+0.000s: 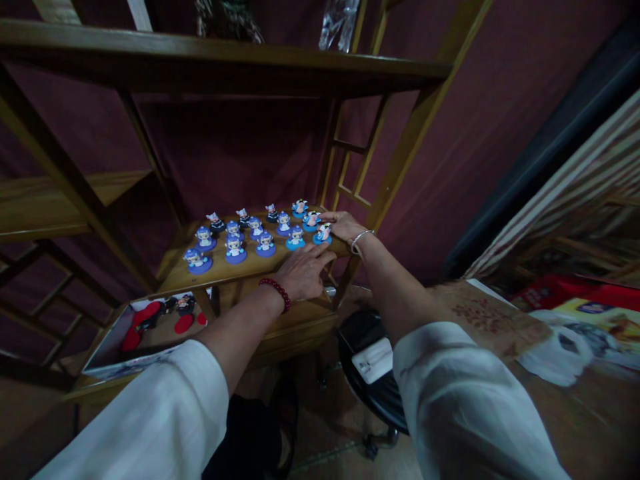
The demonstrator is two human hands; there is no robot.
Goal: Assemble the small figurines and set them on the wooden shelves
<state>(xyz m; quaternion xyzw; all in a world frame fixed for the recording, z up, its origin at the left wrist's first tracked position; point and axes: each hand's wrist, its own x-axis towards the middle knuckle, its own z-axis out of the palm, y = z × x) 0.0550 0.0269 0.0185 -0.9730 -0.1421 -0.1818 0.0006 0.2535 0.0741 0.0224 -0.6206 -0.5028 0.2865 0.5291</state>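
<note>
Small figurines on round bases stand in rows on a wooden shelf board (173, 272). Purple-blue figurines (235, 248) fill the middle and left, with darker figurines (215, 222) behind. Along the right end is a column of pink-and-white figurines (311, 220) on bright blue bases. My right hand (345, 228) reaches in from the right, its extended finger at the middle one of these. My left hand (304, 272) is at the shelf's front edge, palm down, fingers apart and partly bent, fingertips close by the front figurine (323, 233). Whether the fingertips press on the bases is hard to see.
Below left, an open box (107, 353) holds red discs and dark figurines. A black round stool (367, 393) with a white packet (374, 361) stands below my right arm. At right, a table carries a plastic bag (555, 350). An upper shelf (225, 57) hangs overhead.
</note>
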